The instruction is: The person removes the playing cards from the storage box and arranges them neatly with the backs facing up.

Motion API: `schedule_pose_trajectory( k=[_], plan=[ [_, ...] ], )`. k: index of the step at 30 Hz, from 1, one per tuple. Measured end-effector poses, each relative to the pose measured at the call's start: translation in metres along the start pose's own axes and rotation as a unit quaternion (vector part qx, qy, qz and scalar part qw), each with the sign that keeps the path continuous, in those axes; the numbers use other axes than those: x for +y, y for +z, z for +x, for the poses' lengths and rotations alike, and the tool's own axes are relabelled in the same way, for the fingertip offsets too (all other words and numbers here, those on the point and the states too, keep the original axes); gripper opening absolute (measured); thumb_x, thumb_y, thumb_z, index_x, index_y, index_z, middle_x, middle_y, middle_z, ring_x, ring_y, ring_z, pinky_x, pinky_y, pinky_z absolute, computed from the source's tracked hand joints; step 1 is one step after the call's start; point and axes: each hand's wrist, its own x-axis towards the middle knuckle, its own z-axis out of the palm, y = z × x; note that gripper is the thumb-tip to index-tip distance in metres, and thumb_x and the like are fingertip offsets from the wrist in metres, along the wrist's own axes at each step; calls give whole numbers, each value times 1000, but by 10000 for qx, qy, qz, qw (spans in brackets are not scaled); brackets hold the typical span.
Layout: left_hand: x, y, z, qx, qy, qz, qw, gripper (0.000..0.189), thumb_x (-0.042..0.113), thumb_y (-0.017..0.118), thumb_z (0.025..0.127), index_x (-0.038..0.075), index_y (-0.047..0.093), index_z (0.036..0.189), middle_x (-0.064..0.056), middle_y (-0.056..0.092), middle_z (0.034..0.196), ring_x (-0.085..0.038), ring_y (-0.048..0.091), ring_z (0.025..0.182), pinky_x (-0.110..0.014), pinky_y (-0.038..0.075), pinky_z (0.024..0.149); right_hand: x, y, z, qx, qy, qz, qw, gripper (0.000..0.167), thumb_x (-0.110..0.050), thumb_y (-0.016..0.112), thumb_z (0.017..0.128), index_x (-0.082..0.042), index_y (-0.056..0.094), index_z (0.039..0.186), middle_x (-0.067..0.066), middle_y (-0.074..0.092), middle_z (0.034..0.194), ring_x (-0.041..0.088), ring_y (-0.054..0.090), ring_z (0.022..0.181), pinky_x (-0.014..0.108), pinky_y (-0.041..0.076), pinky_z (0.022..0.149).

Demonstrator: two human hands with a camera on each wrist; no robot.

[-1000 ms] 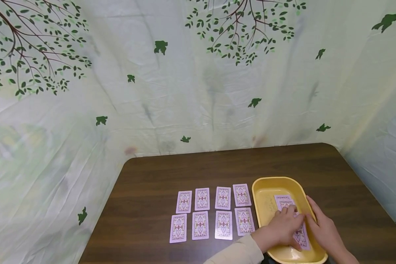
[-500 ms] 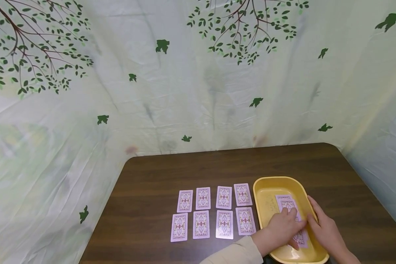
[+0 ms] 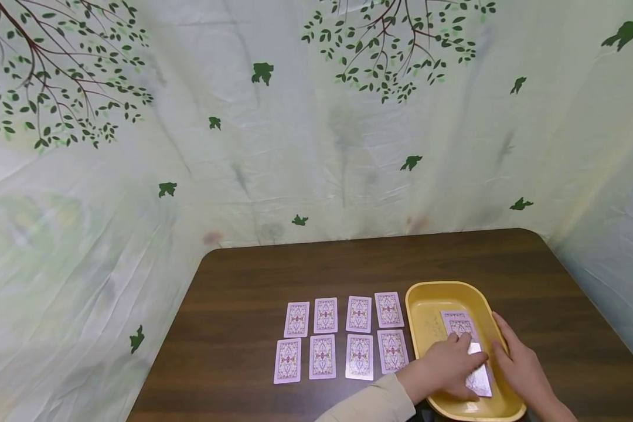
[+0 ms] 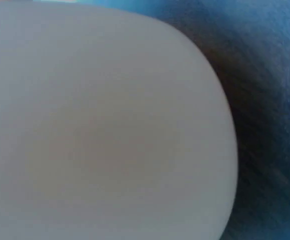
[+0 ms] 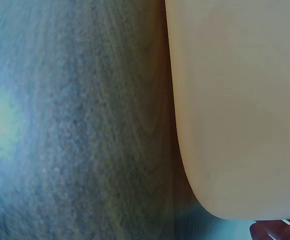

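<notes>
Inside the yellow tray (image 3: 424, 319) lie purple-patterned playing cards (image 3: 456, 319), backs up. My left hand (image 3: 445, 366) reaches over the tray's left side and pinches a playing card (image 3: 479, 381) with curled fingers; its surface catches bright glare. Part of that card is hidden under the hand. On the tray's right rim, my right hand (image 3: 524, 366) grips with thumb on the inner side and fingers along the outside. A pale blurred shape fills most of the left wrist view. Fingertips (image 5: 279, 230) peek in at the lower right corner of the right wrist view.
Left of the tray, several face-down cards (image 3: 322, 357) lie in two rows on the dark wooden table (image 3: 232, 328). The nearest column stands close to the tray's left wall. Behind the table hangs a pale curtain (image 3: 274, 176) with printed leaves and branches.
The card under my left hand has tilted and now shines white, with its lower part showing. My left fingers have shifted slightly. The right hand stays on the rim.
</notes>
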Motion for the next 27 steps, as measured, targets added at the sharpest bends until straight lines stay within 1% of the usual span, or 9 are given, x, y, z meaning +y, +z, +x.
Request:
schedule_pose_trajectory(
  k=[3,6,9,13,16,19,22,25,27],
  plan=[
    [-3,0,-2,182,39,9,9998,70,71,60,67,41,45,128,6,41,112,-7,40,88,-17,38,59,-2,0,1,-46,23,-22,10000,51,-13,42,96,-3,26,143,37,51,111,37,56,75,44,43,56],
    [-5,-1,-4,401,85,105,9991,70,71,60,66,40,46,127,7,41,108,-6,39,83,-17,36,55,-2,-1,1,-64,30,-30,10000,51,-13,42,96,-3,26,143,37,51,110,36,56,75,43,43,56],
    [-7,-4,-6,462,89,146,9988,71,71,58,67,40,44,129,6,41,112,-7,39,85,-17,36,56,-1,-1,2,-20,-9,-63,10000,51,-13,43,96,-2,26,143,37,51,111,39,56,76,45,43,56],
    [-11,-9,-12,624,49,55,9980,73,71,54,71,39,40,135,3,39,124,-9,39,98,-17,39,62,0,-1,1,30,-84,-82,9999,50,-12,44,95,-2,27,142,38,49,112,44,56,81,50,43,58],
    [-17,-22,-24,946,65,-112,9954,74,69,54,72,38,38,138,0,37,130,-10,38,110,-17,42,67,2,-1,0,33,-124,-74,9999,51,-12,45,95,-1,27,142,38,49,113,46,56,81,51,43,58],
    [-25,-38,-42,1516,146,-336,9878,73,66,56,73,34,41,136,-3,37,131,-13,38,115,-18,44,73,3,0,0,18,-116,-66,9999,51,-12,44,95,-2,26,142,38,49,113,44,56,81,49,43,57],
    [-35,-50,-63,2210,227,-483,9738,70,61,58,73,29,45,134,-6,38,131,-15,39,115,-18,43,78,2,0,0,48,-86,-61,9999,51,-12,44,95,-3,27,142,38,49,113,44,56,82,49,43,58],
    [-46,-54,-83,2764,242,-587,9589,72,58,61,71,24,47,133,-9,41,129,-16,42,114,-19,42,82,1,1,-1,99,-94,-38,9999,50,-11,44,95,-3,28,142,38,48,115,46,55,85,51,43,60],
    [-53,-53,-97,2920,224,-609,9542,74,58,62,71,20,48,133,-9,42,127,-16,43,112,-20,42,83,1,1,-2,72,-63,-11,10000,51,-11,43,95,-3,27,143,38,47,117,45,55,86,51,43,62]
  ],
)
